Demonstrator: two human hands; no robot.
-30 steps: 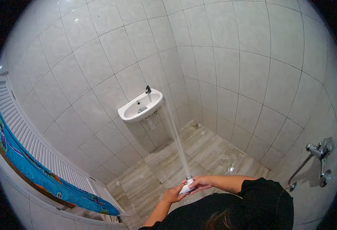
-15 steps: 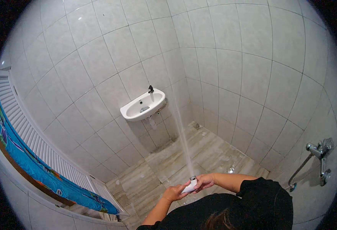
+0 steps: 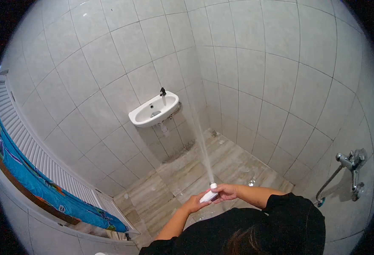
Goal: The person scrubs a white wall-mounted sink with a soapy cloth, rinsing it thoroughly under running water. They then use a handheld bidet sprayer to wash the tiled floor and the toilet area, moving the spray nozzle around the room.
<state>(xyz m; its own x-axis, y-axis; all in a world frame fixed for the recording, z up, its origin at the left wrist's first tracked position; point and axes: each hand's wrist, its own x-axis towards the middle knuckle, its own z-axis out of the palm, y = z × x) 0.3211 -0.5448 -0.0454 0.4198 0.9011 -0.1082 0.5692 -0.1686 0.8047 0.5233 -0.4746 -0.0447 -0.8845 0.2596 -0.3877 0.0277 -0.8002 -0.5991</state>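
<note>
Both of my hands are closed around a white hand-held water sprayer (image 3: 208,196), low in front of my body. My left hand (image 3: 194,203) grips its lower part, with the thumb lying along it. My right hand (image 3: 226,192) holds the other side near the rounded top; its fingertips are partly hidden. A thin jet of water (image 3: 204,153) rises from the sprayer's top and fans out toward the far corner. Whether a hose joins the sprayer cannot be seen.
Ahead, a small white sink (image 3: 141,117) with a black tap (image 3: 163,91) hangs on the tiled wall. At right is a chrome mixer tap (image 3: 352,163) with a hose. A louvred white door (image 3: 46,159) and a blue patterned cloth (image 3: 38,187) stand left. The tiled floor (image 3: 182,172) looks wet.
My hands have turned the sprayer, so its white rounded top shows where a dark-rimmed end showed before. Both hands have risen slightly in the view, and the jet still runs.
</note>
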